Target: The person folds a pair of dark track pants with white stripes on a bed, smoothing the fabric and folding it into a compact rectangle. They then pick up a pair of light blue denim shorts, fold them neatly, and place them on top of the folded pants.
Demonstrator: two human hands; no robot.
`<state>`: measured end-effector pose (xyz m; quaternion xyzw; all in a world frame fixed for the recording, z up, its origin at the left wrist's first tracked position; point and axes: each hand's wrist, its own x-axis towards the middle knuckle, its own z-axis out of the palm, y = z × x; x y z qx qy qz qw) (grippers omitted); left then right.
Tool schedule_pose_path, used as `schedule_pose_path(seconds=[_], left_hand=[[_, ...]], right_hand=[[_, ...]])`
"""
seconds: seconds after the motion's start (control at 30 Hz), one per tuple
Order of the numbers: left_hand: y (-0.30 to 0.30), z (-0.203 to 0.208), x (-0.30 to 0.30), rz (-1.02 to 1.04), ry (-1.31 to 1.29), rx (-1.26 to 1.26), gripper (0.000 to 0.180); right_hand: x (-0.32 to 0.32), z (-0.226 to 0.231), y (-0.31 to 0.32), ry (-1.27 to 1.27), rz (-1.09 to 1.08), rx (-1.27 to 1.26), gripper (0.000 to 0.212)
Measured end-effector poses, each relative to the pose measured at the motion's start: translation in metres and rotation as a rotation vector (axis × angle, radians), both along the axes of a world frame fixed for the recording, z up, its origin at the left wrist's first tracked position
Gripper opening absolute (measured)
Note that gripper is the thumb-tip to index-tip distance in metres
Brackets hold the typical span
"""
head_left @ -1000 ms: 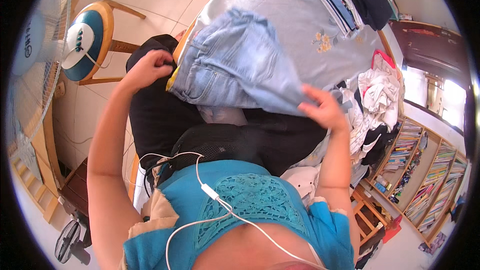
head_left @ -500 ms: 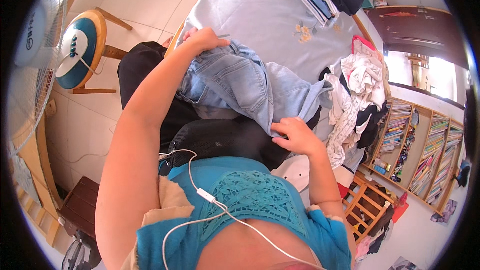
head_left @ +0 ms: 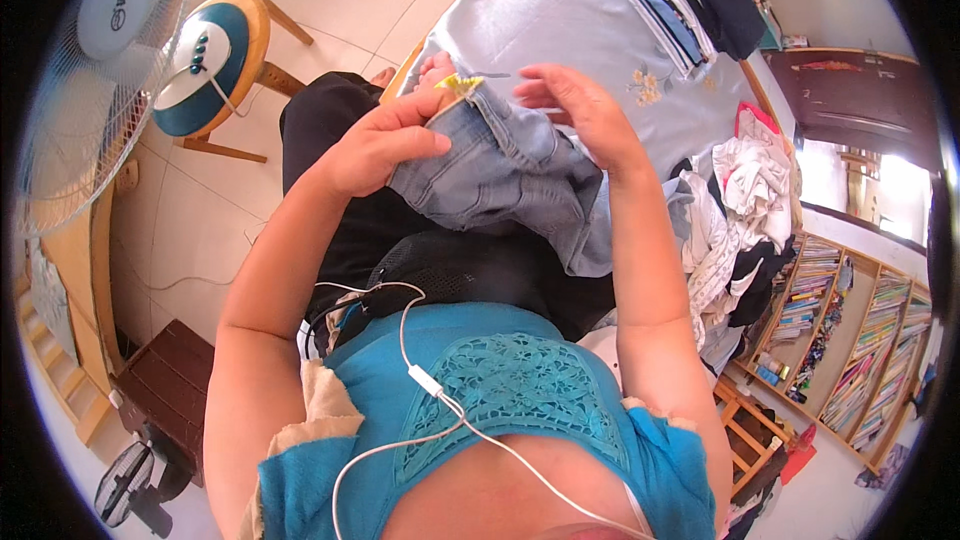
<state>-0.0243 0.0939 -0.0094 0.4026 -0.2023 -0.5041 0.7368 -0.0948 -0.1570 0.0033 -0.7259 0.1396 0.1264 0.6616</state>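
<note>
A pair of light blue denim jeans [head_left: 490, 180] lies bunched across my lap, partly hanging toward the right. My left hand [head_left: 385, 145] grips its upper left edge, the thumb on top of the cloth. By those fingers a small yellow patch [head_left: 460, 83] shows at the edge of the denim. My right hand [head_left: 585, 115] hovers at the far right side of the jeans, fingers apart and holding nothing. Its wrist and forearm hide part of the cloth.
A bed with a pale blue sheet [head_left: 560, 20] bears a folded clothes stack [head_left: 680, 10] at the back and a heap of loose clothes [head_left: 750, 190] at right. A round stool [head_left: 205, 65] and a fan [head_left: 110, 70] stand left. A white cable [head_left: 425, 380] crosses my chest.
My right hand has let go of the near right corner of the jeans and moved up to the far side. The left hand has shifted its hold, and the jeans are more gathered.
</note>
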Motion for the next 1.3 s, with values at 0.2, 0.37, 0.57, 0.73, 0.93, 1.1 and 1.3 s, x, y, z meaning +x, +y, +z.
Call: schedule_pose_path(seconds=[0.2, 0.37, 0.57, 0.73, 0.93, 1.1, 1.3], left_hand=[[0.004, 0.004, -0.008, 0.01, -0.166, -0.031, 0.021], [-0.001, 0.009, -0.014, -0.023, -0.236, -0.07, 0.018], [-0.002, 0.018, -0.02, 0.006, -0.233, -0.058, 0.021], [0.001, 0.017, -0.026, 0.002, -0.296, -0.019, 0.029], [0.001, 0.015, -0.031, 0.062, -0.314, -0.003, 0.042], [0.002, 0.013, -0.032, 0.089, -0.33, 0.056, 0.047], [-0.001, 0.017, -0.035, 0.094, -0.163, 0.204, 0.031]], right_hand=[[0.002, 0.025, 0.036, 0.189, 0.212, 0.25, 0.043], [-0.001, 0.033, 0.024, 0.12, 0.365, 0.233, 0.036], [-0.003, 0.037, 0.036, -0.087, 0.302, 0.034, 0.045], [-0.009, 0.03, 0.04, 0.227, 0.231, 0.427, 0.049], [-0.007, 0.039, 0.034, 0.21, 0.283, 0.261, 0.036], [-0.007, 0.038, 0.035, 0.02, 0.21, 0.139, 0.021], [-0.003, 0.023, 0.043, -0.273, 0.023, -0.445, 0.017]])
